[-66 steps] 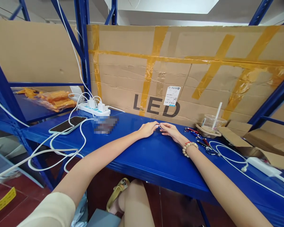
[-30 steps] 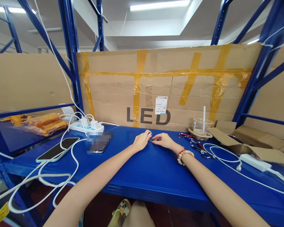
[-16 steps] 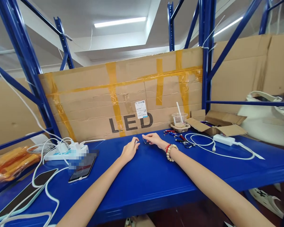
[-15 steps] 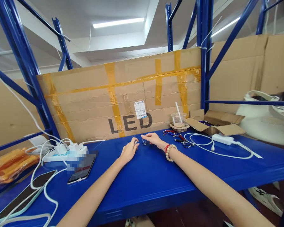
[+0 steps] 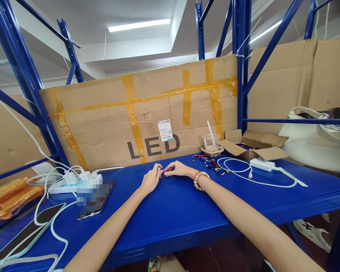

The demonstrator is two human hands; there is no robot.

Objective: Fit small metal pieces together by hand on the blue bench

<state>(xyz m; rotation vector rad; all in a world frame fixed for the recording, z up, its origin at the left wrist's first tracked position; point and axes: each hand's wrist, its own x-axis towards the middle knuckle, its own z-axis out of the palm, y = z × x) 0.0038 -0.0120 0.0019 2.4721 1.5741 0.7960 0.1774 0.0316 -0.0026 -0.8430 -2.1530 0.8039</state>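
Over the middle of the blue tabletop (image 5: 158,219), my left hand (image 5: 151,180) is closed, its fingers pinched round a small silvery piece (image 5: 158,170) too tiny to name. My right hand (image 5: 178,169), with a beaded bracelet (image 5: 198,180) and a red cord at the wrist, faces it with thumb and fingertips drawn together. What lies in the right fingertips is hidden. The two sets of fingertips are very close; I cannot tell whether they touch. Right of my right hand lie several small red, blue and black pieces with metal fittings (image 5: 211,161).
At the back right stand a plastic cup with a straw (image 5: 211,141) and an open cardboard box (image 5: 253,145). A white cable and adapter (image 5: 262,164) lie nearby. On the left are a power strip (image 5: 62,187), phone (image 5: 98,204) and loose cables. A cardboard sheet (image 5: 107,132) closes the back.
My hands have come closer together. A thin silvery wire-like loop that hung at my right fingertips no longer shows. The camera view has shifted slightly.
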